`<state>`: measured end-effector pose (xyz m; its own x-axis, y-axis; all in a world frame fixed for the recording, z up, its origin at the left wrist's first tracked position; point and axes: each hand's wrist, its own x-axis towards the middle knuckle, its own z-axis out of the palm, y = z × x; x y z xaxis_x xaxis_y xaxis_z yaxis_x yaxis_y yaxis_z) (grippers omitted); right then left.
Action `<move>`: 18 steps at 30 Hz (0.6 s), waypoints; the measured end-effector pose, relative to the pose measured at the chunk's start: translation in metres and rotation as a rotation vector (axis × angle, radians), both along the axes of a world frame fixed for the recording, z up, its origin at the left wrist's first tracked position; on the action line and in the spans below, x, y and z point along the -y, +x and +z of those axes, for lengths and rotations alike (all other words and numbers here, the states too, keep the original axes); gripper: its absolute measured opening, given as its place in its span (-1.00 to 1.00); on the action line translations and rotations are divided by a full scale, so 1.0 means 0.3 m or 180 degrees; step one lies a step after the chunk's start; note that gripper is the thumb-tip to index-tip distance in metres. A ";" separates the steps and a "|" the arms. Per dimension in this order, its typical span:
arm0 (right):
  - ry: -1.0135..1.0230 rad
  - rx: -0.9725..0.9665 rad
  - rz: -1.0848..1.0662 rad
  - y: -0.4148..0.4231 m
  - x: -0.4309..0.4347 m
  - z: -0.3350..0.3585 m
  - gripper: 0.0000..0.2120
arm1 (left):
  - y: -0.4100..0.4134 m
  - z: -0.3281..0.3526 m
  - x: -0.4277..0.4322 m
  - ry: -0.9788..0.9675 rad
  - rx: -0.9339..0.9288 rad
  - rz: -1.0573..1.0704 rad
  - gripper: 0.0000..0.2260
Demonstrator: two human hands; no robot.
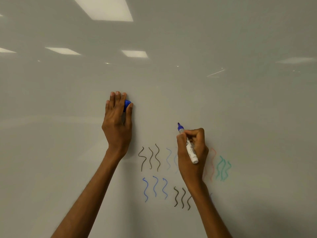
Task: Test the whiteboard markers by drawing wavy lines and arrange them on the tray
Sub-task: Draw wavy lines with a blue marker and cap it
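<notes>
At the whiteboard point(231, 103), above the wavy lines point(150, 158): testing the blue marker point(192, 153), gripped in curled right hand point(199, 145) fingers; cap point(127, 105) pinched by left hand point(117, 124). Next, probably: tip onto bare board, wave downward.

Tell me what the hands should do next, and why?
Probably the right hand draws a wavy line with the blue-tipped white whiteboard marker: it is uncapped, its tip at bare glossy white whiteboard, while the left hand pinches the blue plastic cap.
</notes>
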<state>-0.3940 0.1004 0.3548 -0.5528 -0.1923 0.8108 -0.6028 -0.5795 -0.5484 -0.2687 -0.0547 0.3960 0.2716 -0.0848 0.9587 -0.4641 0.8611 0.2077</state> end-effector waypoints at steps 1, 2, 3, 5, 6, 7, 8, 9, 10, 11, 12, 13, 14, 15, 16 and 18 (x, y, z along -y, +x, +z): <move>-0.0018 0.0014 0.0016 -0.002 -0.010 0.012 -0.88 | 0.000 0.000 0.002 0.0003 -0.0004 0.0007 -0.63; -0.0082 0.0000 -0.0002 -0.007 -0.019 0.032 -0.87 | 0.000 -0.001 0.002 0.0011 -0.0003 0.0004 -0.63; -0.0203 0.0001 -0.0053 -0.016 -0.027 0.059 -0.87 | 0.000 -0.002 0.003 0.0021 -0.0002 -0.0006 -0.62; -0.0460 0.0078 -0.0136 -0.041 -0.034 0.124 -0.88 | -0.001 -0.001 0.002 0.0025 -0.0023 -0.0004 -0.62; -0.0506 0.0110 -0.0130 -0.053 -0.034 0.152 -0.89 | 0.000 0.001 0.002 0.0027 -0.0033 -0.0009 -0.62; -0.0479 0.0097 -0.0109 -0.062 -0.033 0.171 -0.90 | -0.001 0.001 0.001 0.0035 -0.0032 -0.0025 -0.62; -0.0409 0.0032 -0.0120 -0.070 -0.031 0.177 -0.90 | 0.000 0.001 -0.001 0.0051 -0.0027 -0.0054 -0.62; -0.0341 -0.0049 -0.0166 -0.076 -0.032 0.173 -0.90 | 0.001 -0.001 -0.001 0.0066 -0.0020 -0.0084 -0.62; -0.0300 -0.0066 -0.0215 -0.084 -0.033 0.159 -0.89 | 0.002 -0.001 -0.001 0.0075 -0.0013 -0.0107 -0.62; -0.0311 0.0009 -0.0218 -0.091 -0.037 0.140 -0.88 | 0.003 0.000 0.000 0.0083 -0.0006 -0.0125 -0.62; -0.0353 0.0139 -0.0194 -0.096 -0.043 0.120 -0.87 | 0.004 0.001 0.001 0.0097 0.0000 -0.0136 -0.62; -0.0375 0.0228 -0.0198 -0.099 -0.047 0.097 -0.86 | 0.005 0.002 0.001 0.0121 0.0008 -0.0138 -0.62; -0.0334 0.0231 -0.0234 -0.097 -0.051 0.073 -0.86 | 0.005 0.002 0.002 0.0153 0.0017 -0.0134 -0.61; -0.0229 0.0160 -0.0275 -0.089 -0.054 0.051 -0.86 | 0.004 0.003 -0.001 0.0192 0.0016 -0.0136 -0.61; -0.0118 0.0104 -0.0305 -0.079 -0.056 0.028 -0.86 | -0.001 0.005 -0.006 0.0255 -0.0002 -0.0187 -0.61; -0.0008 0.0218 -0.0237 -0.061 -0.060 -0.005 -0.87 | -0.011 0.021 -0.043 0.0525 -0.0213 -0.0576 -0.61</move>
<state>-0.4123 0.1183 0.3534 -0.6196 -0.1466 0.7711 -0.6054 -0.5360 -0.5884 -0.2719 -0.0418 0.4024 0.3002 -0.2916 0.9082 -0.2861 0.8808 0.3773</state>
